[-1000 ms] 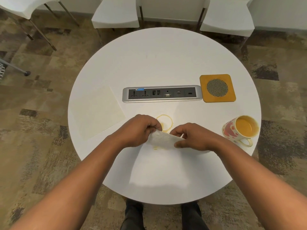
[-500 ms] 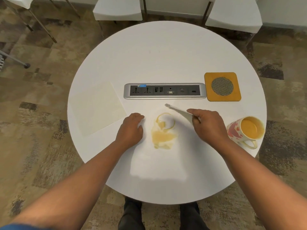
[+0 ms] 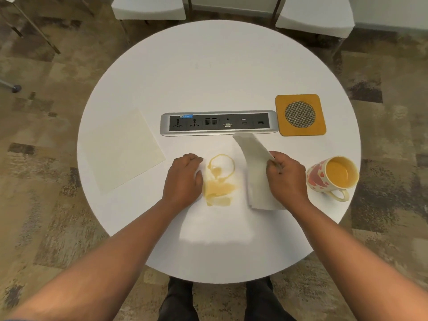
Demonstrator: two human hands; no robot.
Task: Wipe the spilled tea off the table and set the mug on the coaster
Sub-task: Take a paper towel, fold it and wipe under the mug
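— What is closest to you?

— My two legs under the round white table. My arms reach over its near edge.

— What is your left hand doing?

— My left hand rests on the table, just left of the spilled tea. Its fingers are curled down. A bit of white shows by them, but I cannot tell if they hold anything.

— And your right hand?

— My right hand grips a white paper towel. The towel curls up from the table, just right of the spill. Its far end comes close to the socket box.

— What does the spill look like?

— A yellow ring with a yellow puddle below it, between my hands.

— Where is the mug?

— The mug stands near the right edge of the table, right of my right hand. It has pink hearts and tea inside. Its handle points toward me.

— What is farther away?

— A pale square sheet lies flat on the left. A grey socket box sits in the middle. The orange coaster lies just right of it, with nothing on it. Beyond the table stand white chairs.
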